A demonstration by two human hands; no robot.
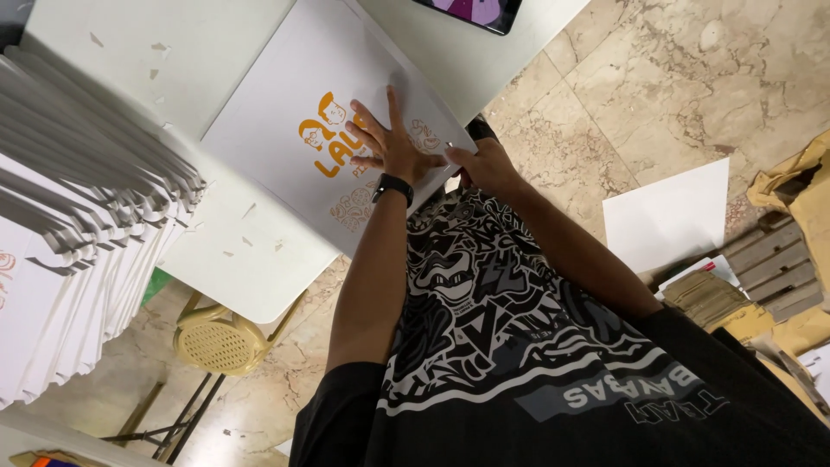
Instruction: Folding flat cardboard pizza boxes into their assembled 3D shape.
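Left hand (391, 143) spread flat, pressing printed white sheet (285, 138) onto tabletop (173, 52); right hand (488, 166) pinching sheet's near edge, mid-fold.

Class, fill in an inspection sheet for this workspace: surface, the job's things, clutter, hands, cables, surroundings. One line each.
Surface: white table, with small paper scraps scattered on it.
Job's things: flat white printed cardboard sheet with orange artwork, lying on the table and overhanging its near edge.
Clutter: tall stack of flat white cardboard on the left; a dark screen device at the table's far edge.
Hands: left hand spread flat on the sheet, a black watch on the wrist; right hand at the sheet's near corner, grip unclear.
Cables: nothing seen.
Surroundings: marble tile floor; a loose white sheet; brown cardboard pieces; a yellow stool under the table.
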